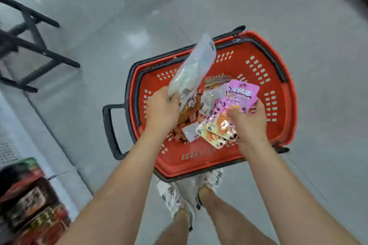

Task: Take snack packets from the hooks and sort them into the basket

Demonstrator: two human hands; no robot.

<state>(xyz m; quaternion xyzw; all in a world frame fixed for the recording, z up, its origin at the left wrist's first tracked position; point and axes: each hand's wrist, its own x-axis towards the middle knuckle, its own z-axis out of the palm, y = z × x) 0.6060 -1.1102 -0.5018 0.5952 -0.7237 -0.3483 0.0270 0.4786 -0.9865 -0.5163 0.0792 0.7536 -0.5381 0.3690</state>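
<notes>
A pale, see-through snack packet (192,69) stands tilted above the basket's far-left corner, its lower end gripped by the curled fingers of the left hand (161,110). The right hand (251,122) pinches a fan of pink packets (241,96) over the basket's middle. Beneath them, orange-brown packets (189,114) lie on the bottom of the red basket (199,165), whose black handle (109,125) sticks out from its left edge. The basket sits on a glossy grey floor (219,6), just ahead of white shoes (171,197). Black rack legs (29,45) stand at the left and blurred printed boxes (29,199) at the near-left corner.
</notes>
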